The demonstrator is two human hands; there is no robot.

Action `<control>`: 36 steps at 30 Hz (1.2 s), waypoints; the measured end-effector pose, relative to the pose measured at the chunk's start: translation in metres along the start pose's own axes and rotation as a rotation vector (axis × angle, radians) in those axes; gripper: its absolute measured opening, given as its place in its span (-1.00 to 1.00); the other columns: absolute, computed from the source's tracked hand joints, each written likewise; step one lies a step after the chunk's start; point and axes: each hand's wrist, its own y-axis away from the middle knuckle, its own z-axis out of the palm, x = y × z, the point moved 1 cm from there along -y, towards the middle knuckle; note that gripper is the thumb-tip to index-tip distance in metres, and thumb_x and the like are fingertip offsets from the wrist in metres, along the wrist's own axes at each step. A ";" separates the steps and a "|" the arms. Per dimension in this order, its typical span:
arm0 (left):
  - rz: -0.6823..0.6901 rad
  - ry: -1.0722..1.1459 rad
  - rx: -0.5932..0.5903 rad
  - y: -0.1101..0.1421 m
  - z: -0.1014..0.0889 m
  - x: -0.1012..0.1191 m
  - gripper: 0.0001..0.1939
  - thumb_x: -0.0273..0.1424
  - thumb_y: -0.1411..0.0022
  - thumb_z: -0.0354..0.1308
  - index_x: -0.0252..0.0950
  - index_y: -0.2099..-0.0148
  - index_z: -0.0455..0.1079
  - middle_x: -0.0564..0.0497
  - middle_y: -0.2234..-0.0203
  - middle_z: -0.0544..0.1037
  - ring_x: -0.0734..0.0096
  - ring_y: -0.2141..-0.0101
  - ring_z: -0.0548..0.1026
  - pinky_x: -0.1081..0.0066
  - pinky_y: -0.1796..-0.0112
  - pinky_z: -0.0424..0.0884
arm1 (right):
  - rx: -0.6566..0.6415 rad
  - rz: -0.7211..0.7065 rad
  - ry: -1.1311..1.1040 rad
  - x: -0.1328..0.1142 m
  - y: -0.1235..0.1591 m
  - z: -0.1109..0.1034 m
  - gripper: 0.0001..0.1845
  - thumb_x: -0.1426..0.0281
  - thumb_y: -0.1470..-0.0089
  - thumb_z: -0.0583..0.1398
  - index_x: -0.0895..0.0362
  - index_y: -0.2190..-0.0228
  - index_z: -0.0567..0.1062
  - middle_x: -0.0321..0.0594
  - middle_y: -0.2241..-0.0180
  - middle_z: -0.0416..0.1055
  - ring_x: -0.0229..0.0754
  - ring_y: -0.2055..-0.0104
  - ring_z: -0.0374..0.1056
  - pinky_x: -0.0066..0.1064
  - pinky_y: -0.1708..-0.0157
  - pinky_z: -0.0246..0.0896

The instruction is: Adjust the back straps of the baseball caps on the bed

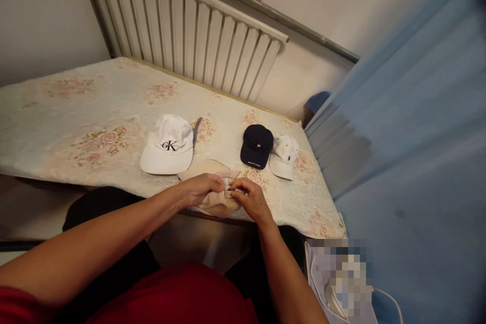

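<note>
A beige baseball cap (220, 206) lies upturned at the table's near edge, its brim pointing away to the left. My left hand (203, 188) pinches the cap's back strap beside a small metal buckle. From the other side, my right hand (251, 197) has thumb and fingertips closed on the strap, just right of the buckle. The fingers cover part of the strap. Beyond my left hand sits a white cap (167, 142) with black letters on its front. A dark navy cap (257, 144) and a second white cap (284, 156) stand side by side beyond my right hand.
A floral cloth (110, 106) covers the table. Behind it, a white radiator (212, 35) lines the wall. A blue curtain (398, 111) hangs along the right side. At lower right, a bag-like item (322, 273) is partly blurred out.
</note>
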 end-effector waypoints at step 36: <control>0.026 -0.064 -0.006 0.003 0.002 -0.002 -0.80 -0.49 0.31 0.27 -0.33 0.53 0.32 0.08 0.69 0.42 0.49 0.65 0.33 0.48 0.57 0.20 | 0.017 -0.046 0.163 -0.009 0.003 0.011 -0.90 0.51 0.03 0.18 0.08 0.48 0.44 -0.29 0.41 0.42 -0.21 0.29 0.31 -0.38 0.22 0.17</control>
